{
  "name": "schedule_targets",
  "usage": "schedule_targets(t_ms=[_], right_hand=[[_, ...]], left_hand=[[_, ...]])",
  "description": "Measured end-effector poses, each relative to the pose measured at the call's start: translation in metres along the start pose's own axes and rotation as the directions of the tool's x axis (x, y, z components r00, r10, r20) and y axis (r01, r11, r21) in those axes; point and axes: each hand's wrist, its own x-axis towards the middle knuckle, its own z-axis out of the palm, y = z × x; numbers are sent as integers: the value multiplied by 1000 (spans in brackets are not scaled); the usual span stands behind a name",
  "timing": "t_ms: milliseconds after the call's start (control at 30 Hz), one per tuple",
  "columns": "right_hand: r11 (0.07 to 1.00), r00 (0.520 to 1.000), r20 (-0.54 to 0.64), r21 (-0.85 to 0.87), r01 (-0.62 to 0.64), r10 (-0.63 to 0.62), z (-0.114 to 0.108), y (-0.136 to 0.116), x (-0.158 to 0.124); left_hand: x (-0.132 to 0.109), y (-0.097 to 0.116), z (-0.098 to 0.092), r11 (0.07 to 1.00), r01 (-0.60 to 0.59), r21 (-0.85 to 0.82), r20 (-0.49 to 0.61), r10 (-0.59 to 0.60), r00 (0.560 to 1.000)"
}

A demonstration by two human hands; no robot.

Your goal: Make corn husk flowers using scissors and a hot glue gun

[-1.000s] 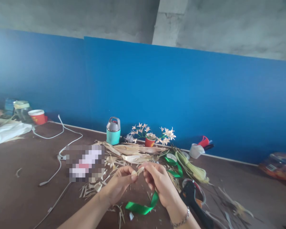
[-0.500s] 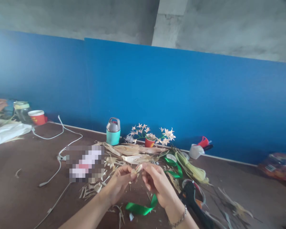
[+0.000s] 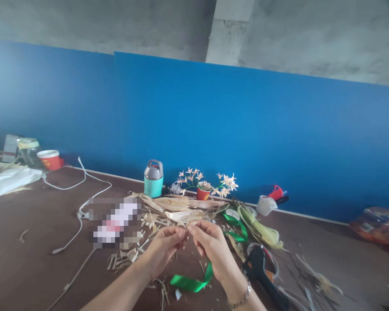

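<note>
My left hand and my right hand meet above the table's middle, thumbs and fingertips pinched together. Between them is a small pale piece of dried corn husk, mostly covered by the fingertips. Below the hands curls a loose end of green ribbon. Cut husk scraps lie to the left. Wide dried husks are spread behind the hands. A black glue gun rests beside my right wrist, next to a roll of tape.
Pale husk flowers stand in a red paper cup by the blue partition. A turquoise flask is left of them. Green-yellow strands lie right of the ribbon. A white cable crosses the left side.
My fingertips have closed in nearer each other, and the husk piece, plainer before, is now mostly hidden. At far left, another person's hand has drawn back toward the frame edge.
</note>
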Motion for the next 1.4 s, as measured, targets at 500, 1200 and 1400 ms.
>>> schedule_targets(t_ms=[500,1200,1400], right_hand=[[997,1000,-1,79,0,0,-6,-3,1],[999,999,-53,-40,-5,3,-8,7,7],[949,996,-36,-309,65,-79,-31,5,14]], left_hand=[[-1,3,2,1000,28,-4,21,-28,999],[3,-1,3,989,19,144,-127,0,992],[6,-4,1,927,1,376,-159,63,985]])
